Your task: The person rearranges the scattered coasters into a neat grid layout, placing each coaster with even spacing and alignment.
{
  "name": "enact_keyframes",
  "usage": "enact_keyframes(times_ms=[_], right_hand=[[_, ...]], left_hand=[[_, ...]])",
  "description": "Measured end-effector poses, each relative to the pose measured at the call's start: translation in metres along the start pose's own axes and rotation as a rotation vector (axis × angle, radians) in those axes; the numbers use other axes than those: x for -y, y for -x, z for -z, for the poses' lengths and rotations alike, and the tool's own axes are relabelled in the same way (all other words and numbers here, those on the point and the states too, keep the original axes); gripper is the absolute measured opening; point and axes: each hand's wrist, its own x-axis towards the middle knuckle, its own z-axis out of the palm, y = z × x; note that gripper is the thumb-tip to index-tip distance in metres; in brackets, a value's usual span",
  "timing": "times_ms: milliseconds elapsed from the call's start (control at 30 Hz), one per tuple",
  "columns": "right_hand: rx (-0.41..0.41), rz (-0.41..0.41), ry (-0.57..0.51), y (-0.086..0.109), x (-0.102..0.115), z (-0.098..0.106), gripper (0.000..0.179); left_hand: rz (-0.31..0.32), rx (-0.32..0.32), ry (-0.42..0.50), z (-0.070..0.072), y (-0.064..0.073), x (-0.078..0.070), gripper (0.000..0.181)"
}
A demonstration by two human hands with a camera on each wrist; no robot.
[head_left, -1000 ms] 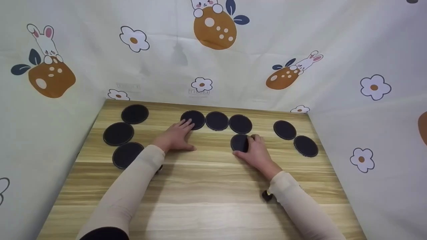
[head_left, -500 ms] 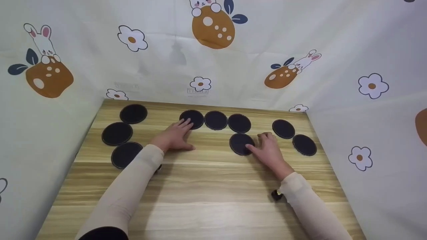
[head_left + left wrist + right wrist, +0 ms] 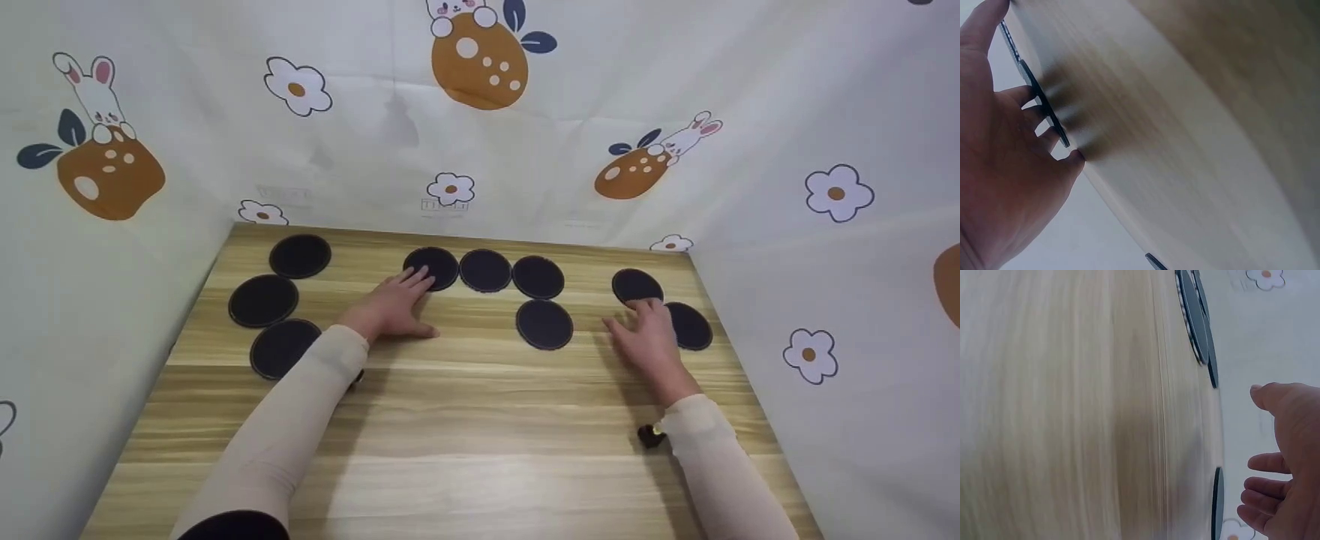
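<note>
In the head view my left hand (image 3: 386,306) rests its fingertips on a round black coaster (image 3: 439,264), the left one of a back row. The left wrist view shows its straight fingers (image 3: 1019,95) over that coaster's rim (image 3: 1044,104). Beside it in the row lie a middle coaster (image 3: 485,271) and a right one (image 3: 538,277). A further coaster (image 3: 544,325) lies just in front of the right one. My right hand (image 3: 649,341) holds nothing and hovers by two coasters at the right, a rear one (image 3: 637,286) and a partly covered front one (image 3: 692,327).
Three more black coasters lie at the table's left: a back one (image 3: 300,256), a middle one (image 3: 263,301) and a front one (image 3: 281,349) partly behind my left sleeve (image 3: 281,435). Patterned cloth (image 3: 360,150) walls in the wooden table (image 3: 465,420) at the back and sides.
My right hand has let go of the coaster in front of the row and moved right, toward the right-hand pair. That coaster stays flat on the table. The left hand has kept its place.
</note>
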Motion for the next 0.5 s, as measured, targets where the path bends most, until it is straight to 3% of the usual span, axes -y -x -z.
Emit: enact_keyframes(times_ms=[500], right_hand=[[-0.114,-0.120,-0.022,-0.001,-0.047,0.034,0.065]], left_hand=[[-0.018,-0.013,-0.013,0.000,0.000,0.000,0.112]])
